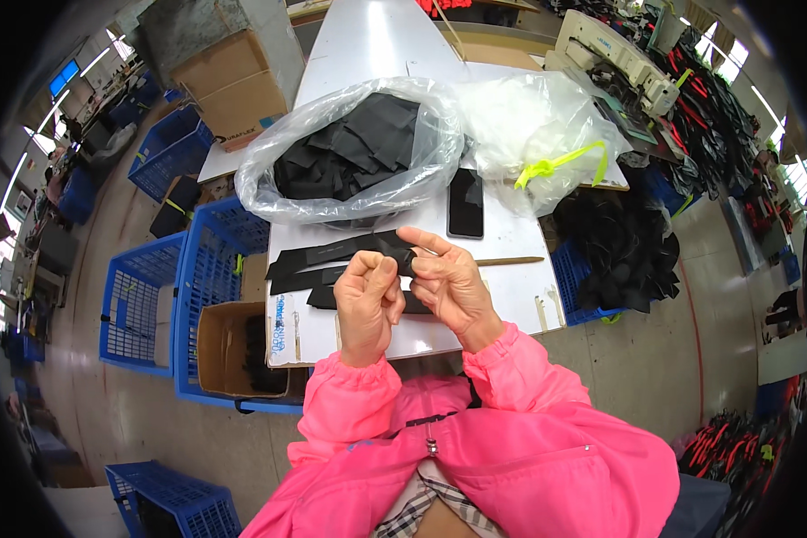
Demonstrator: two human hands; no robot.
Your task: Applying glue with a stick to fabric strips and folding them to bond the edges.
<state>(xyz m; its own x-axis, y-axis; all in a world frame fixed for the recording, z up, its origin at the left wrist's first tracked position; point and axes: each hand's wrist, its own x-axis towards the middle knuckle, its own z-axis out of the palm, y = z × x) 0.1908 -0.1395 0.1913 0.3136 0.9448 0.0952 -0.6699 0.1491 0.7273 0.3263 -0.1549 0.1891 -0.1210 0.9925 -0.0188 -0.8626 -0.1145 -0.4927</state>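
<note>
glossy pink jacket (556, 457) with gathered cuffs lies nearest, left hand (368, 294) and right hand (450, 282) both pinching a small bent black piece (405, 261) above flat black strips (327, 255) on a smooth white table (516, 235), near a wrinkled clear plastic bag (440, 134) of angular black swatches (359, 143).

Held piece (405, 261) and fabric strips (318, 255), black; jacket (565, 457), bright pink; inner garment (411, 513), black-and-white plaid; tabletop (516, 305), white with blue lettering (280, 325); phone (465, 204), black; stick (513, 261), brown; bag tie (560, 163), fluorescent yellow-green; crates (134, 314), blue; cartons (220, 350), brown.
</note>
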